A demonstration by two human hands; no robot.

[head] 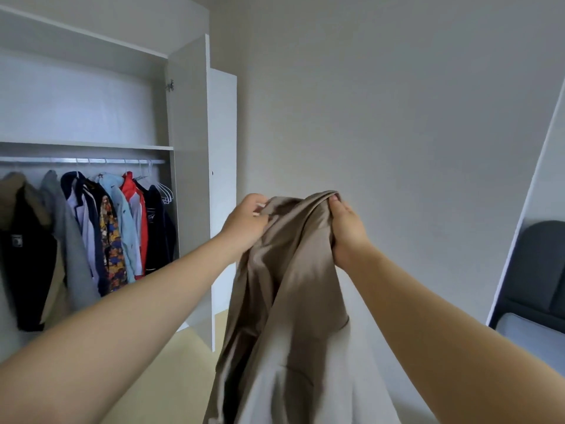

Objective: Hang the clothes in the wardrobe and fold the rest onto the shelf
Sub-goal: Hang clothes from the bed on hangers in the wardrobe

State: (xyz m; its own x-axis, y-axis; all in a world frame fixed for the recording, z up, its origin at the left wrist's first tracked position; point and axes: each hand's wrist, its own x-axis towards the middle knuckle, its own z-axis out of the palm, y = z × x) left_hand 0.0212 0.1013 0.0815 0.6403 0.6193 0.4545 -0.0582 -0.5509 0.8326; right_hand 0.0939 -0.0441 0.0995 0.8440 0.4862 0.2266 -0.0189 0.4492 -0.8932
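A taupe woven garment [293, 286] hangs down the centre of the frame, its top edge bunched between both hands. The fingers of the left hand [246, 223] pinch one corner and those of the right hand [348, 232] curl round the other. At the left, a white open wardrobe [189, 179] holds a row of hung clothes [116, 224]. Their printed marks are too small to read.

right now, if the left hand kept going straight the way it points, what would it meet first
The left hand points up and right, into the beige garment it grips; the right hand holding the same bunch comes next. Behind them is the bare wall, how far I cannot tell.
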